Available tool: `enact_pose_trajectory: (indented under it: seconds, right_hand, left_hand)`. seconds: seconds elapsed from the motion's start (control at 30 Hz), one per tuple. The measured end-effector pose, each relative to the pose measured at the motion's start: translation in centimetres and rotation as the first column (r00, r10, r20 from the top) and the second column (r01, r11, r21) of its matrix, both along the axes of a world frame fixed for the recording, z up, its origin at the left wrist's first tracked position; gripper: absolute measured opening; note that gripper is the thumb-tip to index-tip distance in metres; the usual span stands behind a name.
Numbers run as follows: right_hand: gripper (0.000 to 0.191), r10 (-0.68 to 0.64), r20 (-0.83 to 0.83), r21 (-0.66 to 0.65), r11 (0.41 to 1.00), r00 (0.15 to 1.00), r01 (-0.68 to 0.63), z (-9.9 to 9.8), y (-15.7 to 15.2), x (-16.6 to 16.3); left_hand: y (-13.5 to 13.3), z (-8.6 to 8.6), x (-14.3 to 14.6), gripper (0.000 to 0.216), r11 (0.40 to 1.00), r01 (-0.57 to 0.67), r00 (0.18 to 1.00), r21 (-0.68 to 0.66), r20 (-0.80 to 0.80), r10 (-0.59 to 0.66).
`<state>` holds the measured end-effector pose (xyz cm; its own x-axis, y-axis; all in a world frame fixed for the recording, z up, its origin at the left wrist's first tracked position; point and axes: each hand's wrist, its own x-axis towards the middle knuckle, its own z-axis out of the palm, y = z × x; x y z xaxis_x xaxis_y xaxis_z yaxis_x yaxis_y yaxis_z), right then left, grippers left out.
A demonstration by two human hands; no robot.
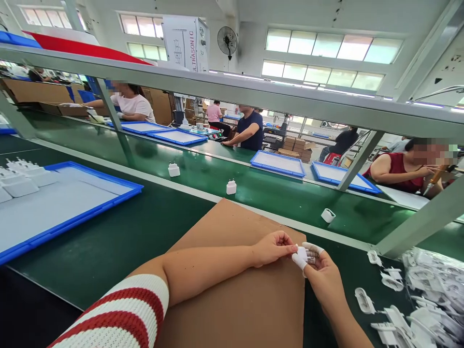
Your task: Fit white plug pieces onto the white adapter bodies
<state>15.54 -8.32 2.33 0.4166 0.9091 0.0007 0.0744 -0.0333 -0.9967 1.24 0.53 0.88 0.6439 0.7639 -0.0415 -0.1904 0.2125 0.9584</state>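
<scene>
My left hand (272, 247) and my right hand (319, 270) meet over the far right corner of a brown cardboard sheet (246, 299). The left fingers are curled and pinch at the right hand's fingertips. The right fingertips wear white finger cots (302, 256) and are bent together. I cannot make out any part between the fingers. My left forearm lies across the cardboard, with a red and white striped sleeve at the elbow.
Loose white plastic plug parts (409, 309) are heaped at the right. A blue tray (105, 205) with white chargers sits at left. Two white chargers (231, 187) and a white shell (328, 215) ride the green conveyor belt (282, 193). A grey metal frame (253, 99) crosses overhead. Other people work opposite.
</scene>
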Motion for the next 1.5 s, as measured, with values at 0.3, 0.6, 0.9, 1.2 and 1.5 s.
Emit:
enact_pose_trajectory:
  seconds: [0.3, 0.6, 0.9, 1.2, 1.5]
  right_hand:
    - [0.061, -0.045, 0.050, 0.032, 0.999, 0.998, 0.043, -0.1, -0.1, -0.3]
    - [0.065, 0.039, -0.056, -0.018, 0.999, 0.998, -0.040, 0.3, -0.2, 0.0]
    - [0.066, 0.068, -0.164, -0.025, 0.997, 0.984, -0.073, 0.1, 0.1, 0.7]
    - [0.057, 0.185, -0.127, -0.003, 0.982, 0.975, -0.187, 0.2, -0.1, 1.0]
    - [0.038, 0.043, -0.199, 0.025, 0.999, 0.979, -0.039, 1.4, 0.5, 1.6]
  left_hand:
    - [0.1, 0.0, -0.5, 0.054, 0.990, 0.128, 0.992, 0.068, -0.027, -0.126]
    - [0.1, -0.1, -0.5, 0.049, 0.986, 0.153, 0.988, 0.064, -0.003, -0.153]
    - [0.2, 0.4, -0.6, 0.047, 0.995, 0.102, 0.995, -0.022, -0.004, -0.102]
    - [0.0, 1.1, -0.7, 0.038, 0.996, 0.085, 0.994, -0.034, -0.065, -0.087]
    - [1.9, 0.6, 1.6, 0.021, 0.965, -0.244, 0.928, 0.101, -0.266, 0.262]
